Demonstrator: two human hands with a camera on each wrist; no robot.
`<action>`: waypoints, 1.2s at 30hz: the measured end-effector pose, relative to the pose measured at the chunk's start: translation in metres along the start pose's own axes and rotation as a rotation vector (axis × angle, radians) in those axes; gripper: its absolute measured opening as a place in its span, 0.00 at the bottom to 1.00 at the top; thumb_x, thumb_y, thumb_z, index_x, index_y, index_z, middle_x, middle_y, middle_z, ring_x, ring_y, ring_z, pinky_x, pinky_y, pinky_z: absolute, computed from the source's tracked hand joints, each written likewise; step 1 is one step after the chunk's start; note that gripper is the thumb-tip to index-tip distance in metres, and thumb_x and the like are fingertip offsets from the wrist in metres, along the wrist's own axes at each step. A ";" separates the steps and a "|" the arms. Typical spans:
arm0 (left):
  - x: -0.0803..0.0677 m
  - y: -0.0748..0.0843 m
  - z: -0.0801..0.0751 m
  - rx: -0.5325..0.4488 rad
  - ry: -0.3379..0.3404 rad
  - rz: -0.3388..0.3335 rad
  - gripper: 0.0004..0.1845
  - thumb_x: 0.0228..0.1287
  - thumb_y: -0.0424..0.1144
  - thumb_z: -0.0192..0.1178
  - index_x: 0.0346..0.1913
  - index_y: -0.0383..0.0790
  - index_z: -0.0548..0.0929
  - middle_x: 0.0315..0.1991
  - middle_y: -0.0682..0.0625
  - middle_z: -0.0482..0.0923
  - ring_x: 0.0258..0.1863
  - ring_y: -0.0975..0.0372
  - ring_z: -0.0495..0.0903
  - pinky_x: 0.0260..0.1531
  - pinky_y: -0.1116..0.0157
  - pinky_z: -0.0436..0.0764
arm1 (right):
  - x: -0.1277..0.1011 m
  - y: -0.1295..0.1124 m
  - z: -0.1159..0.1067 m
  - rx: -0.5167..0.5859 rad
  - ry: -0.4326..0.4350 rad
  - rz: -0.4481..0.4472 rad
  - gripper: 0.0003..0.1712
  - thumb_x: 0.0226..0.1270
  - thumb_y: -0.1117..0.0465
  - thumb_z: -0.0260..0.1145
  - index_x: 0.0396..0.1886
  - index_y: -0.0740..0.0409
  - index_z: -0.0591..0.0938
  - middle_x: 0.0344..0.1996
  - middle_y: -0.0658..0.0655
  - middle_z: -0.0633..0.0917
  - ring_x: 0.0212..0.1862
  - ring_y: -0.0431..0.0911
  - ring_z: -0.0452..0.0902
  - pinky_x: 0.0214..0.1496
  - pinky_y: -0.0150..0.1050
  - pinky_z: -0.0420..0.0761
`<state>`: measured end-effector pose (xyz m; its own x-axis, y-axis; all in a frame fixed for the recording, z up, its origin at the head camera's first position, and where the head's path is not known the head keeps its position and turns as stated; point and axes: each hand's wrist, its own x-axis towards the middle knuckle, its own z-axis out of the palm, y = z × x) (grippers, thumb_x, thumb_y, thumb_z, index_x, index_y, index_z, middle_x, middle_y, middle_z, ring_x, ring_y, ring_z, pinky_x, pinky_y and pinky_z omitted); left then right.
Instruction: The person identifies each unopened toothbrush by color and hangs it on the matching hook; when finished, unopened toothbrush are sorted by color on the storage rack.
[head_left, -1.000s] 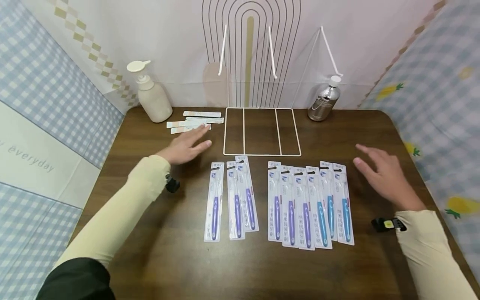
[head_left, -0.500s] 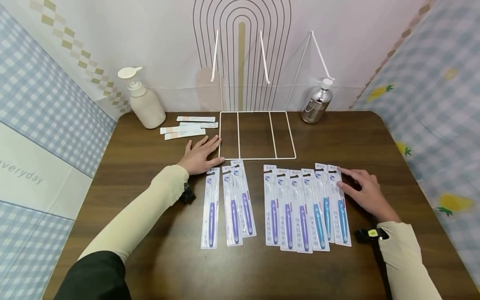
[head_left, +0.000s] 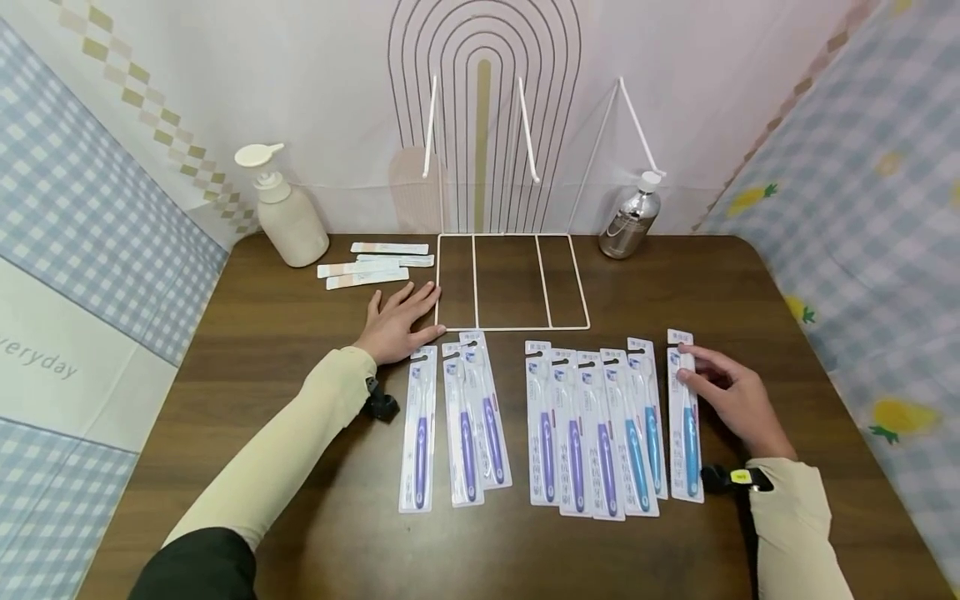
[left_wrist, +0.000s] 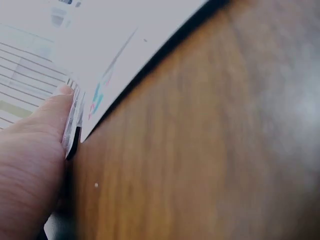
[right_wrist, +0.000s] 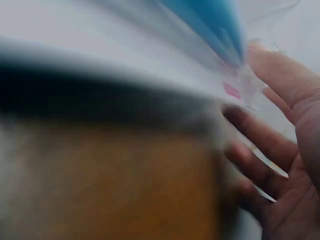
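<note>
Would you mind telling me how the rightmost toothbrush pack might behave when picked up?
The pack should probably stay stiff, since its long blue handle runs lengthwise. Its clear plastic may feel slippery. Being flat, it seems unlikely to roll.

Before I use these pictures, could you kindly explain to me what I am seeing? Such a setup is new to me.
There is no machine here, only a person's two bare hands. The wide view is taken from the head, looking down; the two close views are taken from the wrists. On the brown table are six packed purple toothbrushes and three blue toothbrushes. Behind them are a white wire rack, four thin sachets, a pump bottle and a silver bottle. The right hand pinches the rightmost blue toothbrush near the top of its pack. The left hand lies spread out near the rack and the leftmost toothbrush; I cannot tell whether it touches either.
</note>
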<state>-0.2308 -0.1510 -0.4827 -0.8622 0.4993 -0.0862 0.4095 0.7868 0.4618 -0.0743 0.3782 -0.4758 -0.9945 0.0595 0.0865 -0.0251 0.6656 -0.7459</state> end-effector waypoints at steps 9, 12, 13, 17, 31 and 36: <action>-0.007 0.001 -0.004 -0.010 0.004 -0.014 0.42 0.79 0.62 0.55 0.87 0.52 0.54 0.86 0.55 0.46 0.85 0.52 0.40 0.76 0.37 0.26 | 0.040 -0.118 -0.021 0.076 0.200 -0.392 0.30 0.61 0.83 0.72 0.63 0.67 0.82 0.30 0.54 0.84 0.26 0.40 0.70 0.25 0.28 0.68; -0.007 0.000 -0.005 -0.011 0.009 -0.017 0.42 0.79 0.62 0.55 0.87 0.52 0.54 0.86 0.56 0.46 0.85 0.52 0.41 0.76 0.38 0.26 | 0.058 -0.158 -0.027 0.095 0.272 -0.488 0.29 0.60 0.85 0.71 0.62 0.71 0.80 0.31 0.47 0.84 0.26 0.38 0.71 0.27 0.25 0.70; -0.007 0.000 -0.005 -0.011 0.010 -0.018 0.42 0.79 0.62 0.55 0.87 0.52 0.54 0.86 0.56 0.46 0.85 0.53 0.41 0.76 0.38 0.26 | 0.064 -0.169 -0.028 0.105 0.291 -0.509 0.28 0.61 0.84 0.71 0.62 0.72 0.80 0.31 0.45 0.83 0.26 0.38 0.72 0.28 0.25 0.70; -0.005 -0.003 -0.005 -0.001 0.014 -0.020 0.42 0.79 0.63 0.54 0.87 0.52 0.53 0.86 0.56 0.46 0.85 0.53 0.41 0.76 0.38 0.26 | 0.089 -0.190 -0.028 0.130 0.347 -0.552 0.27 0.63 0.80 0.73 0.62 0.69 0.82 0.31 0.41 0.82 0.26 0.38 0.69 0.29 0.26 0.68; -0.001 0.003 -0.003 -0.004 0.002 -0.022 0.42 0.79 0.63 0.54 0.87 0.53 0.53 0.86 0.57 0.46 0.85 0.53 0.41 0.76 0.38 0.27 | 0.121 -0.189 -0.011 0.236 0.381 -0.602 0.24 0.63 0.78 0.75 0.60 0.68 0.84 0.34 0.41 0.87 0.20 0.38 0.63 0.24 0.28 0.64; -0.002 0.003 -0.001 -0.009 0.004 -0.024 0.42 0.79 0.64 0.54 0.87 0.54 0.53 0.86 0.58 0.46 0.85 0.54 0.41 0.77 0.39 0.27 | 0.139 -0.191 0.000 0.242 0.376 -0.533 0.22 0.66 0.76 0.74 0.59 0.69 0.82 0.34 0.41 0.86 0.22 0.38 0.62 0.25 0.28 0.62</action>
<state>-0.2280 -0.1500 -0.4802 -0.8727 0.4791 -0.0941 0.3862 0.7952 0.4674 -0.2077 0.2598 -0.3213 -0.7384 0.0530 0.6722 -0.5657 0.4939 -0.6603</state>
